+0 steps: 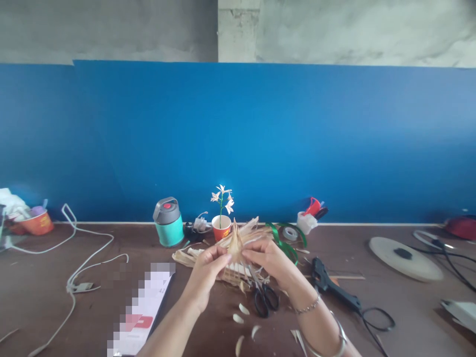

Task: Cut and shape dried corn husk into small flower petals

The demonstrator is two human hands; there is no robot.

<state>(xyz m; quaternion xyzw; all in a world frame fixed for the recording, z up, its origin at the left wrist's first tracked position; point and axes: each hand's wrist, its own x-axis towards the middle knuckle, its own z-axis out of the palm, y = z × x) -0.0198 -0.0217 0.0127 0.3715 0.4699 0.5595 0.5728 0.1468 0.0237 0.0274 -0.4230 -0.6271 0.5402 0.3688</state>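
My left hand point(207, 275) and my right hand point(268, 260) meet above the middle of the brown table point(55, 317), both pinching a small bundle of pale dried leaf strips point(235, 242) that points upward between the fingertips. Under the hands lies a pile of the same dried strips point(193, 257), and black-handled scissors point(265, 297) rest just below them. Several small cut petal-shaped pieces point(243, 309) lie scattered near my forearms. Behind the hands, a red paper cup point(221, 227) holds a handmade white flower on a green stem point(223, 197).
A teal flask with a grey lid point(168, 222) stands left of the cup. Green ribbon point(284, 241) and a tape roll point(290, 233) lie to the right, then a black glue gun point(330, 286) with its cord. A white cable point(80, 258) runs at left. A round pale lid point(405, 258) sits right.
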